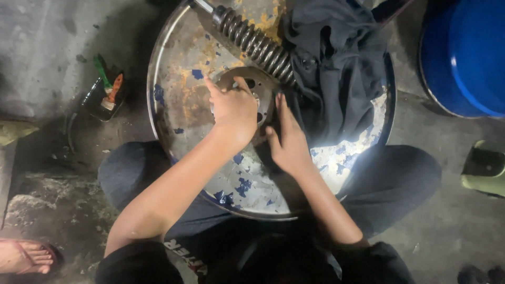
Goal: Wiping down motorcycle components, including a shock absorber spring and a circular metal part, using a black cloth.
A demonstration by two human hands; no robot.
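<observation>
The left hand (234, 108) hides much of a round metal part (258, 89). The top picture edge cuts off the coil spring (255, 44); dark cloth (336, 68) covers its lower end.

Blue drum (468, 58) far right of the hands, green sandal (484, 171) below it; brushes in tub (105, 97) far left; dark cloth (336, 68) just above-right.

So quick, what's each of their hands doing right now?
Left hand: fingers curled, pressing on the round metal disc; a firm grip cannot be told.
Right hand: open, fingers straight beside the disc, holding nothing.
</observation>
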